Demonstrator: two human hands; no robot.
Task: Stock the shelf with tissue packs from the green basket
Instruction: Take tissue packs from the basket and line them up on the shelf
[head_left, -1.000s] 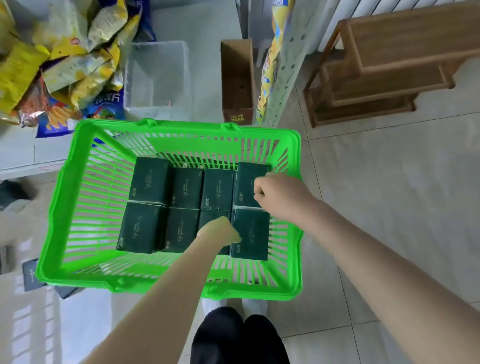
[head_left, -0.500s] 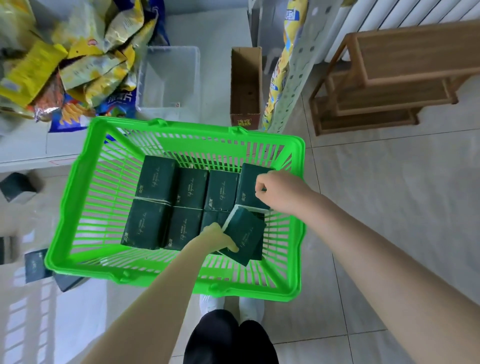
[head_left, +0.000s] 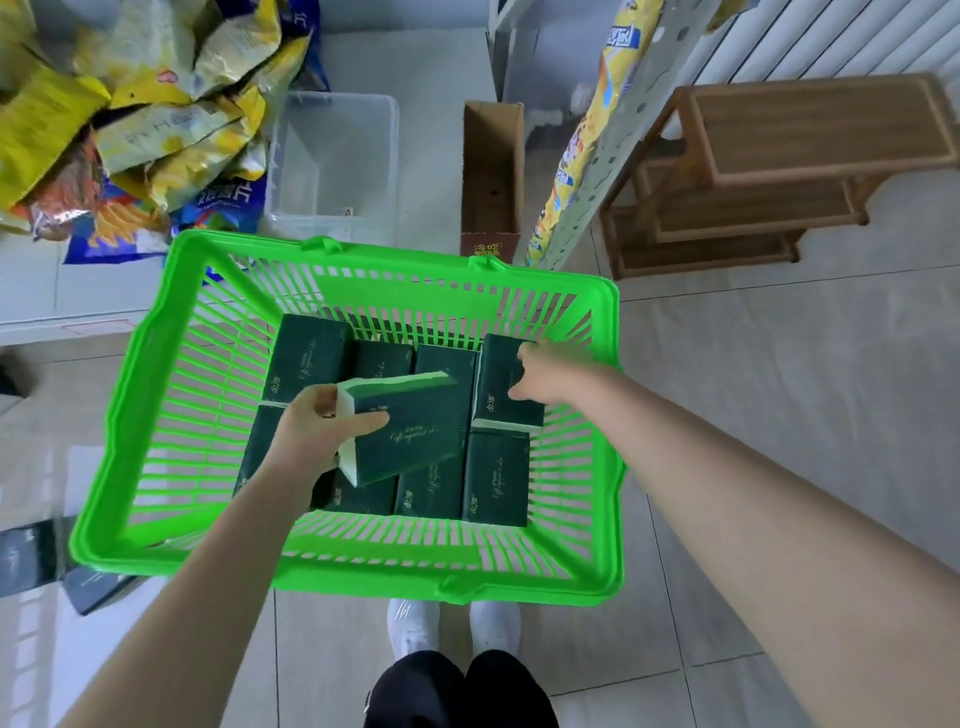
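**Pale floor tiles (head_left: 753, 415), a green basket (head_left: 130, 415) and two hands on tissue packs (head_left: 493, 478)**

Pale floor tiles ran under everything, and the green basket stood on them just beyond the person's white shoes (head_left: 415, 629). The dark green tissue packs lay flat in two rows on its bottom, nearer the right wall than the left.

The left hand (head_left: 317, 431) gripped one lifted pack (head_left: 415, 431) by its left end, with the thumb across the top face and the fingers wrapped round the white end. It held the pack tilted above the rows and clear of the basket floor.

The right hand (head_left: 553, 379) stretched in over the right rim and closed on the far-right pack (head_left: 501, 410), fingers curled over the far edge and thumb on top. Whether that pack was off the basket floor could not be told.

Crumpled snack bags (head_left: 156, 130) were heaped at the far left. Beyond the basket stood a clear plastic bin (head_left: 337, 156), with an open cardboard box (head_left: 491, 171) to its right. A perforated metal upright (head_left: 618, 150) slanted past the box, and a wooden rack (head_left: 779, 156) stood at the far right. More dark packs (head_left: 98, 587) lay loose on the tiles just beside the basket's near left corner
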